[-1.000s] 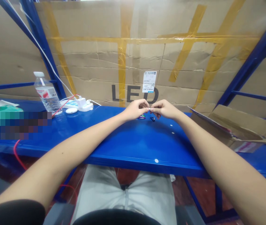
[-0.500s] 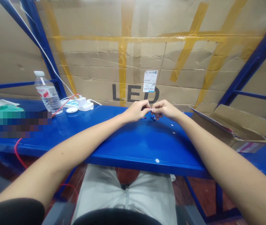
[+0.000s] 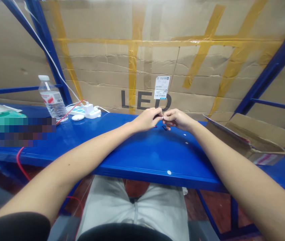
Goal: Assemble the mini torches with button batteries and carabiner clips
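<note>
My left hand (image 3: 148, 119) and my right hand (image 3: 177, 119) meet fingertip to fingertip over the far part of the blue table (image 3: 142, 157). Both are closed in a pinch. Between the thumbs and forefingers shows a tiny whitish thing (image 3: 163, 117), too small to name. A small dark loop (image 3: 164, 128), much like a carabiner clip, appears just below the right fingers. Under the left fingers, a bit of something dark and colourful (image 3: 155, 126) peeks out, mostly hidden by the hand.
An open cardboard box (image 3: 265, 134) stands on the right. To the left are a water bottle (image 3: 53, 100), a white power strip (image 3: 92, 113), a round white disc (image 3: 78, 117) and a green tissue pack (image 3: 4, 117). A large taped carton (image 3: 97, 70) stands behind the table.
The fingers have shifted slightly while both hands keep pinching at the same place. The whole view has moved a little.
</note>
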Demonstrator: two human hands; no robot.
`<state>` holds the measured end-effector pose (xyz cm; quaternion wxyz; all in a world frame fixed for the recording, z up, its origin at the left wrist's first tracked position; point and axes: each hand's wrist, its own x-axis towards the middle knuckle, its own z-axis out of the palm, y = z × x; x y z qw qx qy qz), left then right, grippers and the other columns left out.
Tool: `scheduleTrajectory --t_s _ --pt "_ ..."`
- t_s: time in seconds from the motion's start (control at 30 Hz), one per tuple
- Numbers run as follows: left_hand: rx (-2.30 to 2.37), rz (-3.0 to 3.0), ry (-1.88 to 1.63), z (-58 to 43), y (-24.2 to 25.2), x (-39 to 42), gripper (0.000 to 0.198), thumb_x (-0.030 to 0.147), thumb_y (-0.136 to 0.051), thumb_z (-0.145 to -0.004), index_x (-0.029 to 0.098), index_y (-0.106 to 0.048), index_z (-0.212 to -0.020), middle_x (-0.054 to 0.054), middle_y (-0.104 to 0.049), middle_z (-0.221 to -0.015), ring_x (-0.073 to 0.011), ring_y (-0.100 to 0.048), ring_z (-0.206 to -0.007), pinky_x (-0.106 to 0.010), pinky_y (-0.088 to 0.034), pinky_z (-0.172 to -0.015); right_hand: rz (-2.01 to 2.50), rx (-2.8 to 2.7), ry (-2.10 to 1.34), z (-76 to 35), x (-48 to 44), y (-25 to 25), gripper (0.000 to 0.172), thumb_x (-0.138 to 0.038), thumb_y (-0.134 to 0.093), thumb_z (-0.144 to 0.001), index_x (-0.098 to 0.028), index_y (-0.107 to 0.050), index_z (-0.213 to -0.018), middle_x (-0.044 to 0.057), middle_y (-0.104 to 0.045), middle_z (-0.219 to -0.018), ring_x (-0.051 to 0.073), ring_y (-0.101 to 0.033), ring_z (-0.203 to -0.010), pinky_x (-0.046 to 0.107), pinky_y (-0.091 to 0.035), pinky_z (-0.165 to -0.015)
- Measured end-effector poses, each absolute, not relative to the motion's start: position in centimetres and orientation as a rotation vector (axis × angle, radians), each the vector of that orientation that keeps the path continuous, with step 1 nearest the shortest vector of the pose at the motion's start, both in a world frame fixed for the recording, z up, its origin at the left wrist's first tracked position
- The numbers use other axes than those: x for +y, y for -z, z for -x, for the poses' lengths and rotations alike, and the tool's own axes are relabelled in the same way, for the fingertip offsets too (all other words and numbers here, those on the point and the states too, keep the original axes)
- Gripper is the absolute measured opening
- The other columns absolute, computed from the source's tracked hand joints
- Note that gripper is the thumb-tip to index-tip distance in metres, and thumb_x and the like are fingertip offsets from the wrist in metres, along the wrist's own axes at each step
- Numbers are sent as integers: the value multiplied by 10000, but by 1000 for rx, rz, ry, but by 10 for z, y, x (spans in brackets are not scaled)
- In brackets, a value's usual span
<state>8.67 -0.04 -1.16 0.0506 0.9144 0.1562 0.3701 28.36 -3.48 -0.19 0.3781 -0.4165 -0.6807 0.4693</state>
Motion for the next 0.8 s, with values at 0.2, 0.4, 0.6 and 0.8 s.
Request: scheduleTrajectory --t_s 0.2,0.4,0.6,0.8 --pt "449 -2813 -1133 -87 12 0 95 182 -529 -933 195 -573 -850 -47 -650 -861 -194 -570 -872 -316 -418 -795 1020 -1673 -1386 -291 -31 2 152 -251 -692 -753 -139 -661 -655 -49 -369 -418 91 -292 -409 301 -442 -499" --pt "457 -2813 -1123 -87 9 -4 104 174 -537 -923 193 -574 -827 -45 -635 -836 -193 -559 -872 -313 -414 -795 1004 -1630 -1465 -292 -29 3 162 -246 -649 -781 -143 -632 -657 -40 -372 -434 97 -286 -409 301 -432 -498" --pt "453 -2524 -1119 -80 9 11 75 231 -595 -878 172 -642 -868 -25 -694 -845 -150 -617 -802 -288 -450 -768 1186 -1768 -1155 -295 -28 -1 239 -363 -644 -827 -136 -660 -755 -7 -475 -503 134 -456 -456 304 -454 -507" --pt "713 -2242 -1226 -71 7 30 97 230 -709 -761 142 -704 -801 -37 -686 -767 -134 -579 -714 -295 -448 -717 1644 -2074 -447 -308 -18 9 124 -173 -642 -770 -159 -709 -873 52 -699 -779 140 -570 -546 276 -451 -544"
